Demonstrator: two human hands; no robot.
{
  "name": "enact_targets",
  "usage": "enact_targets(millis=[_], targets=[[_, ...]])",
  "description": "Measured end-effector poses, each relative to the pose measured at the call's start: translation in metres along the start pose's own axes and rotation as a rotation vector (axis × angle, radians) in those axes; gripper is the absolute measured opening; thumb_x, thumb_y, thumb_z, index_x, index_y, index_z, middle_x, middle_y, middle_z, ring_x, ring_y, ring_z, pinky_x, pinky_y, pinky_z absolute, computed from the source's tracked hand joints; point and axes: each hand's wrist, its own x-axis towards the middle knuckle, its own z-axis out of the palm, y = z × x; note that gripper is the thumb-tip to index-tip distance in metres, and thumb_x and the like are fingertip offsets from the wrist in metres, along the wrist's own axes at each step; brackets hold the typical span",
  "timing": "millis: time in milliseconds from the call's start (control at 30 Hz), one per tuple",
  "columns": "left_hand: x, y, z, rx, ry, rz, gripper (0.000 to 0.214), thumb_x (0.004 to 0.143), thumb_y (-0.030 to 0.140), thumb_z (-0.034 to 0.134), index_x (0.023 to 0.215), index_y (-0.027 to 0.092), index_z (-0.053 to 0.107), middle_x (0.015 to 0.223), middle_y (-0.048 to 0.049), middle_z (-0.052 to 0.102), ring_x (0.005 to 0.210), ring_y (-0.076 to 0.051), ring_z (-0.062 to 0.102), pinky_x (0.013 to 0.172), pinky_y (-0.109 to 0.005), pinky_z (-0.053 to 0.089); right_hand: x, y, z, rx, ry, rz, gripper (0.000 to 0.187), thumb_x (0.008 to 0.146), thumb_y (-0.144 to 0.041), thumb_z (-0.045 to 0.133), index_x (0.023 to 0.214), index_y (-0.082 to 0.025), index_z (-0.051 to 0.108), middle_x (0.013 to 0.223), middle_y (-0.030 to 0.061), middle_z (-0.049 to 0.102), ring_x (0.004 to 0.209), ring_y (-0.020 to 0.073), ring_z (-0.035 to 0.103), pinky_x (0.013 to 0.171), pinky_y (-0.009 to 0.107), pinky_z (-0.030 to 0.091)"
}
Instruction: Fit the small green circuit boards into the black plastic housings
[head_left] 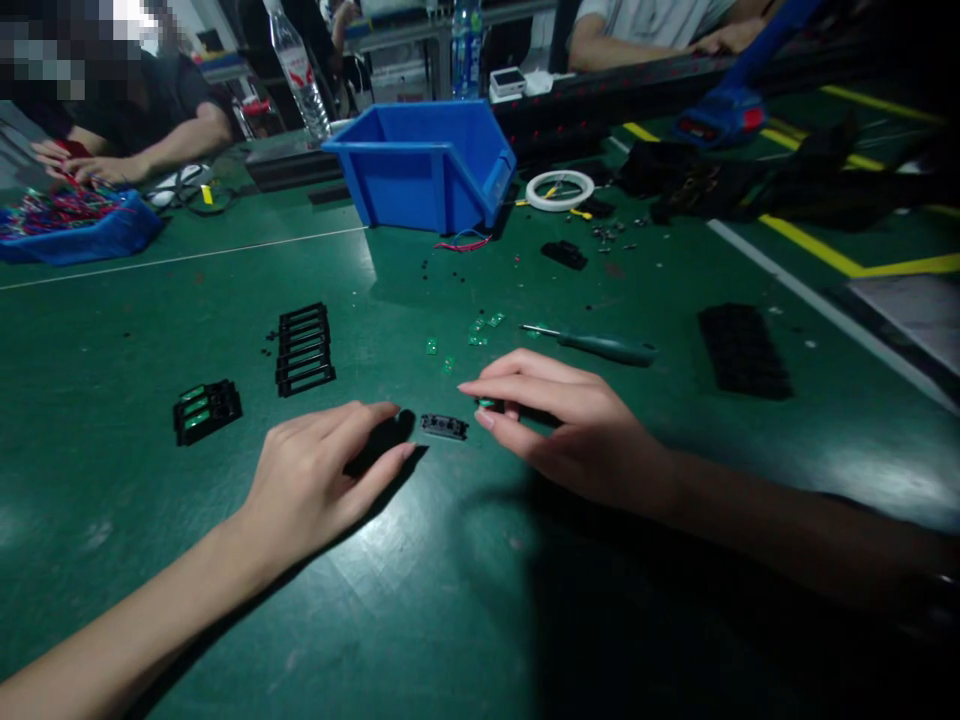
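A small black plastic part lies on the green mat between my two hands. My left hand rests palm down just left of it, fingers stretched and loosely curved, its fingertips near the part's left end with nothing in its grasp. My right hand lies to the right with fingers extended, pinching a tiny green chip between thumb and fingertips close to the part's right end. Several more green chips are scattered beyond the hands. A green-handled screwdriver lies just past my right hand.
Black frames stand in a row at left, with a fitted group nearer. A blue bin, tape roll and black tray lie further off. Other people work at the far edge, one by a bin of coloured wires.
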Motion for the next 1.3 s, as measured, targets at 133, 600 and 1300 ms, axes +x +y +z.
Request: enact_targets(millis=[133, 600, 1300], targets=[[0.011, -0.001, 0.003, -0.060, -0.104, 0.002, 0.039, 0.097, 0.044, 0.063, 0.127, 0.021, 0.061, 0.085, 0.0000, 0.060, 0.072, -0.013, 0.057, 0.064, -0.024, 0.040, 0.000, -0.001, 0.002, -0.010, 0.005, 0.026, 0.027, 0.092, -0.009, 0.064, 0.117, -0.014, 0.073, 0.107, 0.0059, 0.068, 0.082, 0.0113, 0.064, 0.075, 0.025, 0.052], [0.012, -0.002, 0.007, -0.201, -0.118, -0.029, 0.034, 0.098, 0.039, 0.063, 0.128, 0.024, 0.060, 0.078, 0.0028, 0.058, 0.070, -0.012, 0.054, 0.067, -0.025, 0.038, 0.000, 0.000, 0.001, -0.075, -0.012, -0.005, 0.024, 0.094, -0.011, 0.062, 0.114, -0.014, 0.075, 0.111, 0.0056, 0.074, 0.102, 0.0139, 0.068, 0.092, 0.024, 0.052], [0.009, -0.002, 0.007, -0.218, -0.091, -0.045, 0.022, 0.101, 0.032, 0.059, 0.117, 0.019, 0.067, 0.077, 0.0004, 0.064, 0.068, -0.013, 0.055, 0.065, -0.025, 0.040, 0.000, -0.001, -0.005, -0.045, -0.056, -0.013, 0.023, 0.096, -0.014, 0.059, 0.115, -0.019, 0.072, 0.109, 0.0055, 0.076, 0.101, 0.0178, 0.070, 0.090, 0.031, 0.055]])
